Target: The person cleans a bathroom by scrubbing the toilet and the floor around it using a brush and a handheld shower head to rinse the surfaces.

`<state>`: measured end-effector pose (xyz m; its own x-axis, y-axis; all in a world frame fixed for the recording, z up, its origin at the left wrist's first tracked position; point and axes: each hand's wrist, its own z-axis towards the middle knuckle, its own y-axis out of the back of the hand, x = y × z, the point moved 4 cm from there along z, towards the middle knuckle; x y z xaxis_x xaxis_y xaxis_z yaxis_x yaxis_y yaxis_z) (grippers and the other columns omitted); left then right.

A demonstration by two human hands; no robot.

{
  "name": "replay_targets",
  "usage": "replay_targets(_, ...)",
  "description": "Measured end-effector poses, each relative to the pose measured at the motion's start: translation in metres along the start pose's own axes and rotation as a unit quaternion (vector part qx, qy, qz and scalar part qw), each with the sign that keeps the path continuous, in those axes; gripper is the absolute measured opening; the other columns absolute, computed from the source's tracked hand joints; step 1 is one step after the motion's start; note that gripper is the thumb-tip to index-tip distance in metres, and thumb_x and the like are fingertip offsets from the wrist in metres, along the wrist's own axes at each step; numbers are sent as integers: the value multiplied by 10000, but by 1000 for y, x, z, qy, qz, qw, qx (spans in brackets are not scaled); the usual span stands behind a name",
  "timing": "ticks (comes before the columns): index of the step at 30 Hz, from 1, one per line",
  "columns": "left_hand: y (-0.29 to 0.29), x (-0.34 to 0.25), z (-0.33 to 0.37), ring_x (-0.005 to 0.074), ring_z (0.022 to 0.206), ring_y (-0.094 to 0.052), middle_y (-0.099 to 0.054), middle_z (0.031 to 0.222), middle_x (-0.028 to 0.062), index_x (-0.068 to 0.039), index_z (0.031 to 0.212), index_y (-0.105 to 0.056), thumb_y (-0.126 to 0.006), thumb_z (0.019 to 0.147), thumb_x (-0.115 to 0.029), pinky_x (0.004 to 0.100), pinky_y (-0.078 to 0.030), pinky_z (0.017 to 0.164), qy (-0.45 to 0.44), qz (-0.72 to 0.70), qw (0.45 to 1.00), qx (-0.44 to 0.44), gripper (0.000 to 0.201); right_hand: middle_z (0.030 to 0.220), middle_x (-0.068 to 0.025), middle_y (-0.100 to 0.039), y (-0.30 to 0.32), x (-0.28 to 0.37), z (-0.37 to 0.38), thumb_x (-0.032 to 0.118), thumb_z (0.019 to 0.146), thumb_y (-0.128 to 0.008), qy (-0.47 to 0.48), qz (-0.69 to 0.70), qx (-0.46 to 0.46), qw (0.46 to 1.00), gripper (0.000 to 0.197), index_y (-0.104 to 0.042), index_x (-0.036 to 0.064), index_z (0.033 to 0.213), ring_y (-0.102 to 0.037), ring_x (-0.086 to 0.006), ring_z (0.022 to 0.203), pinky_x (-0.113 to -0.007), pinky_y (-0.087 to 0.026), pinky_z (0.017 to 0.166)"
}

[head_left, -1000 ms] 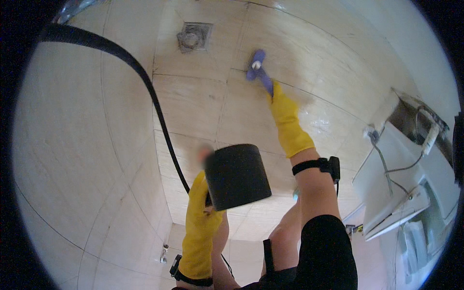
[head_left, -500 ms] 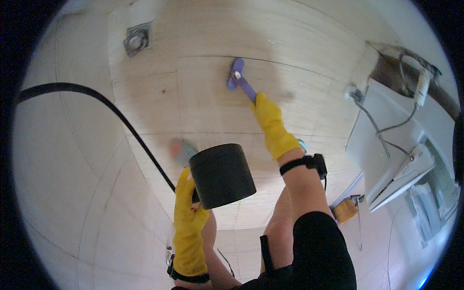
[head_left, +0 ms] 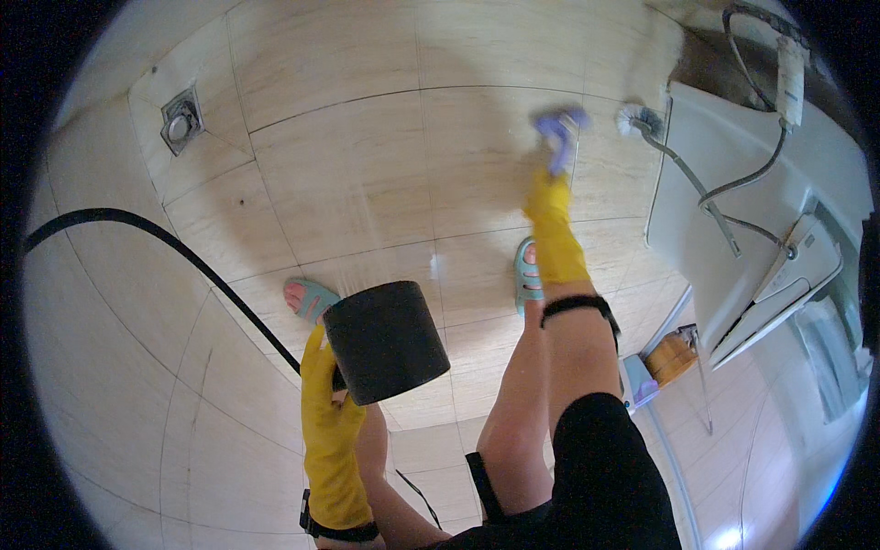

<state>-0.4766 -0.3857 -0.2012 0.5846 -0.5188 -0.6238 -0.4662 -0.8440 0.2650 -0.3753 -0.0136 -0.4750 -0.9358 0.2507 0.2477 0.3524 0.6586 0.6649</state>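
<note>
My left hand (head_left: 335, 431), in a yellow rubber glove, grips a black shower head (head_left: 387, 344) low at the centre. Its fingers are partly hidden behind the wide cylinder. A black hose (head_left: 197, 261) runs from it in an arc to the left, and faint water streaks show on the floor beyond it. My right hand (head_left: 556, 229), gloved in yellow too, is closed around the handle of a purple scrub brush (head_left: 557, 133). The brush head is blurred and lies against the beige tiled floor (head_left: 367, 165), near a grout line.
A square floor drain (head_left: 181, 122) lies at the far left. On the right stands a white toilet (head_left: 724, 174) with a cable and grey hose over it. A round toilet brush (head_left: 639, 120) is beside it. Farther back is a wooden tub (head_left: 672, 359). My feet wear pale blue sandals (head_left: 525, 280).
The purple scrub brush has moved right across the floor, closer to the toilet brush. The view has shifted; the left hand still holds the shower head, and both sandals show more plainly.
</note>
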Motion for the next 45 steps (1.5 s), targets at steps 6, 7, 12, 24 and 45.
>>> replay_targets(6, -30, -1, 0, 335, 1263, -469, -487, 1359, 181, -33, 1293, -514, -695, 808, -32, 400, -319, 1073, -5, -49, 998, -25, 518, 899, -243, -645, -55, 45, -47, 337, 891, -565, 283, -291, 99, 909, 314, -545, 66, 1048, -617, -432, 866, -513, -487, 713)
replay_targets(7, -37, -5, 4, 336, 1257, -472, -495, 1347, 181, -32, 1295, -517, -700, 794, -24, 405, -308, 1078, -23, -56, 998, -9, 533, 918, -254, -645, -50, 35, -49, 331, 890, -561, 292, -310, 120, 897, 308, -545, 69, 1050, -611, -446, 901, -527, -483, 733)
replay_targets(12, -47, -62, -1, 314, 1106, -555, -616, 1151, 149, -35, 1271, -563, -745, 694, -17, 429, -283, 1084, -183, 114, 970, 113, 605, 681, -72, -584, 89, -85, -28, 342, 936, -531, -23, 101, 169, 980, 288, -577, 72, 1026, -588, -218, 594, -350, -466, 504)
replay_targets(24, -87, -138, -40, 305, 898, -604, -643, 978, 131, -83, 1267, -565, -737, 782, -170, 424, -356, 1001, -238, 125, 935, 231, 522, 1204, -78, -564, 169, 85, -242, 263, 1004, -465, 20, 308, 471, 826, 407, -483, 26, 1334, -508, -136, 1014, -282, -394, 901)
replay_targets(45, -65, -151, -51, 112, 970, -550, -606, 1081, 29, -31, 1308, -504, -695, 855, -91, 260, -447, 859, -87, -90, 970, 209, 495, 458, 3, -422, 163, 118, -254, 496, 984, -429, -51, 314, 485, 815, 502, -544, 116, 676, -298, -107, 303, -247, -243, 296)
